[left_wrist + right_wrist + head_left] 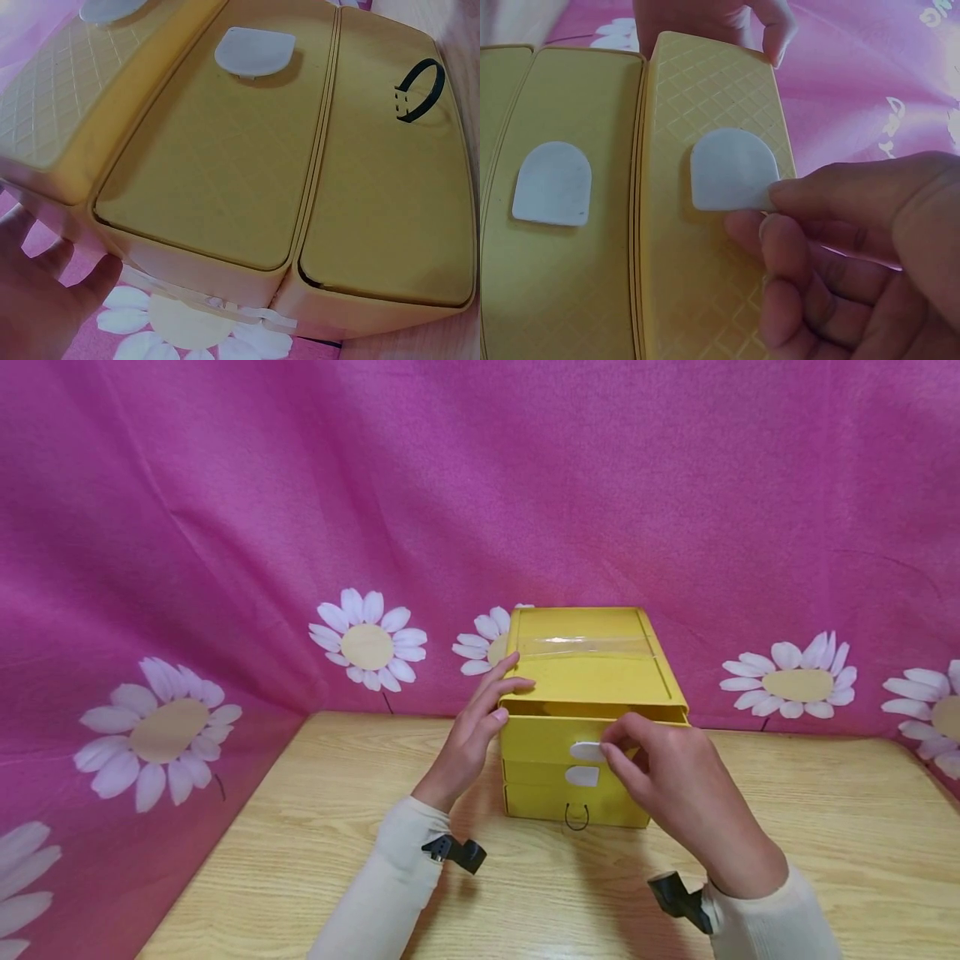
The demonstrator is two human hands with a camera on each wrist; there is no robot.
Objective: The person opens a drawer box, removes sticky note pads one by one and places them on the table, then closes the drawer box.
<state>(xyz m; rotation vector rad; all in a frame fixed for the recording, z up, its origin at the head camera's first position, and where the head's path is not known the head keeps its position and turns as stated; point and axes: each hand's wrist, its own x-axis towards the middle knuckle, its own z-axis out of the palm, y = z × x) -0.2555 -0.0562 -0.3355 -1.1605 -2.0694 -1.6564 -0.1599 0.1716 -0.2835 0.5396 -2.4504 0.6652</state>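
A yellow drawer unit (600, 664) with three stacked drawers stands on the table. Its top drawer (536, 739) is pulled a little way out, leaving a dark gap under the lid. My right hand (675, 785) pinches the white handle (731, 171) of that drawer between thumb and finger. Fingers spread and fairly straight, my left hand (468, 735) rests against the unit's upper left side. The middle drawer has a similar white handle (255, 51). On the bottom drawer hangs a thin black loop (424, 90). Both lower drawers sit flush in the frame.
Clear tape (585, 646) runs across the top of the unit. Wood-grain table surface (315, 843) extends to both sides and in front. A pink cloth with white daisies (367, 643) hangs behind and along the left.
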